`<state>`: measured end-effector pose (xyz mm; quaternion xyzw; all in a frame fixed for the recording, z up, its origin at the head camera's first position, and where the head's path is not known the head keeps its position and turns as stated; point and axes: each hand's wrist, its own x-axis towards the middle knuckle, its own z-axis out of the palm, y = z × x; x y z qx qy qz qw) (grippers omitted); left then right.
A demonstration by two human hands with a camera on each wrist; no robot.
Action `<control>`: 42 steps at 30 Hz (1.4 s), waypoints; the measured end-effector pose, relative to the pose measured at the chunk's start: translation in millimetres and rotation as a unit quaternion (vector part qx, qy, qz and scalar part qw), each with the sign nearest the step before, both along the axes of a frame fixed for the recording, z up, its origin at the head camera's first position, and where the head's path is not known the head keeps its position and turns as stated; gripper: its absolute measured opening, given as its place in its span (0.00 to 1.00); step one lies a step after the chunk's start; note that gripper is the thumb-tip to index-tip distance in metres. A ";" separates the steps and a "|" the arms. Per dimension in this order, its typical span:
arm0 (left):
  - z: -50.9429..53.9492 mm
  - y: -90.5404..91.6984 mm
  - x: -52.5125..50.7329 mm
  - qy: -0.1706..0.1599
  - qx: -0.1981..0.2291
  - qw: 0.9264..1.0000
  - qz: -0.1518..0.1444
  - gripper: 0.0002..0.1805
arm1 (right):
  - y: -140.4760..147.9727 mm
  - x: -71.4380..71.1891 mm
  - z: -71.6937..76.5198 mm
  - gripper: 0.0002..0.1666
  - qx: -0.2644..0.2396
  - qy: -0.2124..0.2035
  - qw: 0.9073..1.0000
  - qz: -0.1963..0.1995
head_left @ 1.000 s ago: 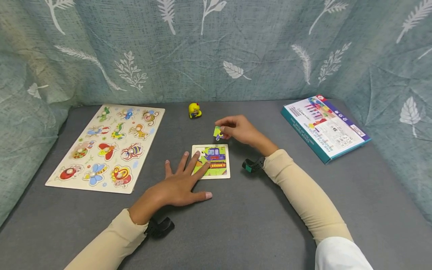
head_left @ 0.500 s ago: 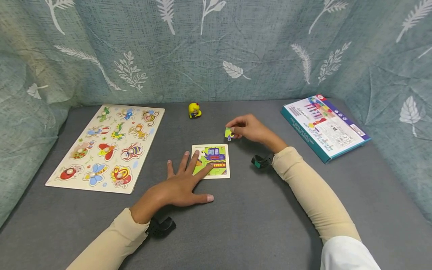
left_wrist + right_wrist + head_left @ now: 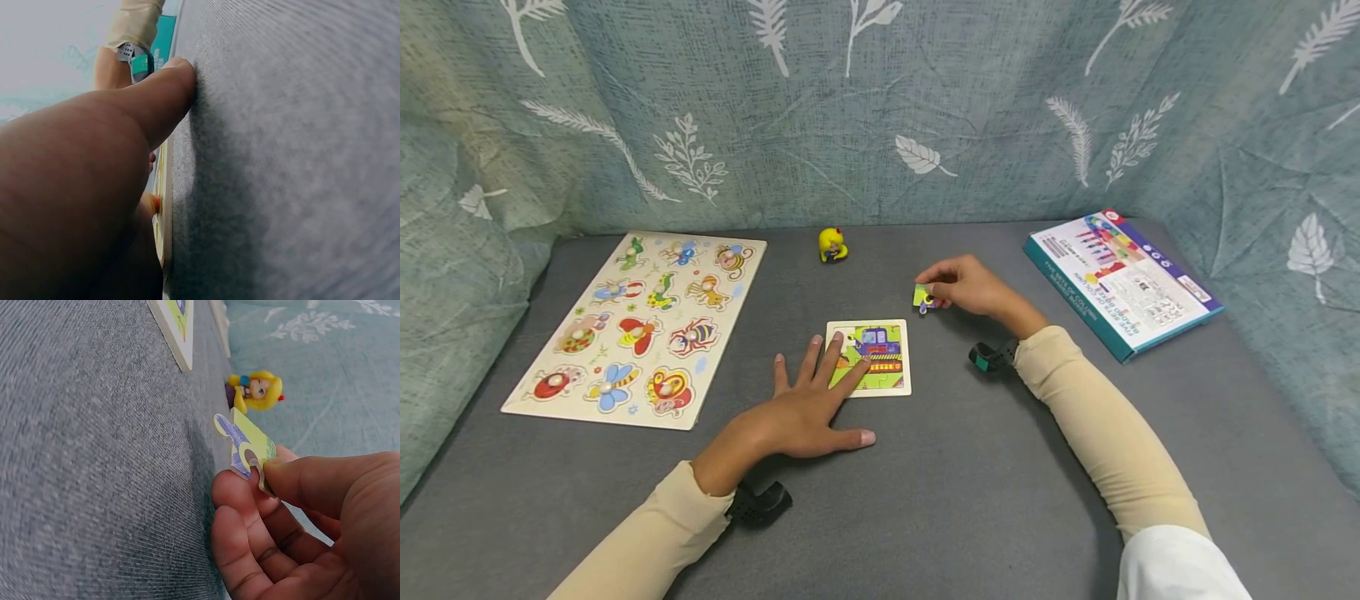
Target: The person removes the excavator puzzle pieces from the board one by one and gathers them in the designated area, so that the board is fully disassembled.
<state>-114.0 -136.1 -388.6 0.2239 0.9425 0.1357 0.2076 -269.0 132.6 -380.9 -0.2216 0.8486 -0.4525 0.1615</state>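
A small square jigsaw puzzle (image 3: pixel 880 382) with a pale frame and a purple vehicle picture lies mid-table. My left hand (image 3: pixel 801 417) is spread flat, its fingertips resting on the left part of that puzzle and covering some of it; the thumb (image 3: pixel 169 87) lies on the grey table. To the puzzle's upper right, my right hand (image 3: pixel 970 286) pinches a green and purple puzzle piece (image 3: pixel 244 442) between thumb and fingers. In the right wrist view the piece is tilted, with its knob pointing away from the hand, just above the table.
A larger wooden insect board (image 3: pixel 640 329) lies at the left. Behind the puzzle stands a small yellow-haired doll figure (image 3: pixel 832 246). At the right back is a teal and white box (image 3: pixel 1123 283). A patterned curtain (image 3: pixel 880 108) closes off the rear.
My right hand has moved rightward, away from the puzzle, carrying the puzzle piece with it. The left hand has barely shifted.
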 end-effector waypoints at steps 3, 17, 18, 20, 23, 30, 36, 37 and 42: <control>0.4 0.0 -0.4 -0.001 0.004 1.000 0.004 0.54 | 1.1 -0.1 1.2 0.16 0.003 -0.003 1.000 0.001; 4.8 2.9 -0.2 -0.004 -0.019 1.000 0.009 0.54 | -1.4 -0.4 0.8 0.15 0.030 0.010 0.999 0.009; 5.2 3.1 -0.5 -0.006 -0.022 1.000 0.009 0.54 | -2.1 -0.4 0.6 0.15 0.034 0.014 0.999 0.010; 5.6 3.3 -1.1 -0.009 -0.024 1.000 0.010 0.54 | -3.2 -0.1 0.2 0.14 0.041 0.020 0.999 0.011; 5.5 3.9 -2.3 -0.013 -0.018 1.000 0.014 0.54 | -4.1 -0.3 -1.0 0.14 0.047 0.025 0.999 0.012; 4.7 5.0 -4.0 -0.007 0.001 1.000 0.014 0.55 | -9.1 1.0 1.0 0.13 0.070 0.057 0.996 0.026; 3.4 3.8 -3.7 -0.011 0.003 1.000 0.019 0.55 | -11.4 -0.5 2.6 0.14 0.069 0.064 0.995 0.020; 3.1 3.7 -3.8 -0.011 0.004 1.000 0.020 0.55 | -11.2 -0.2 3.2 0.14 0.068 0.065 0.995 0.015; 4.4 4.5 -3.3 -0.017 0.005 1.000 0.022 0.58 | -11.4 2.5 8.2 0.14 0.068 0.075 0.995 -0.008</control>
